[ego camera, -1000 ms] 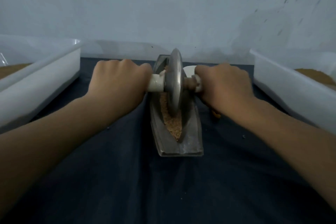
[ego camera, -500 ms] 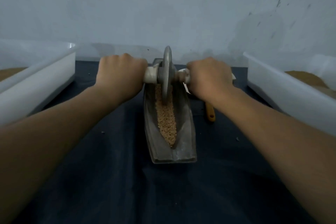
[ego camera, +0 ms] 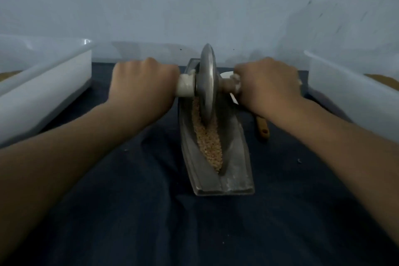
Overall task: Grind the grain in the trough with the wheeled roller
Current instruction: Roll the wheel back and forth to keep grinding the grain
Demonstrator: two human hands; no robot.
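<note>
1. A grey metal boat-shaped trough (ego camera: 235,170) lies lengthwise on the dark cloth-covered counter (ego camera: 129,211), with tan grain (ego camera: 208,142) along its groove.
2. The metal disc-wheeled roller (ego camera: 207,84) stands upright on the grain in the far half of the groove.
3. The left hand (ego camera: 142,86) and right hand (ego camera: 267,86) each have their fingers clenched round one of the roller's pale handle ends.
4. A white plastic bin (ego camera: 43,93) stands at the left and another (ego camera: 349,97) at the right. A wooden handle (ego camera: 263,129) lies just right of the trough.

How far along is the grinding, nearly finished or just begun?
Set up: grain lies in the trough, with the wheeled roller standing in it toward the far end. In hand: the left hand and right hand grip its handles. Left: the grain nearer the person looks coarse, so much grinding likely remains.
</note>
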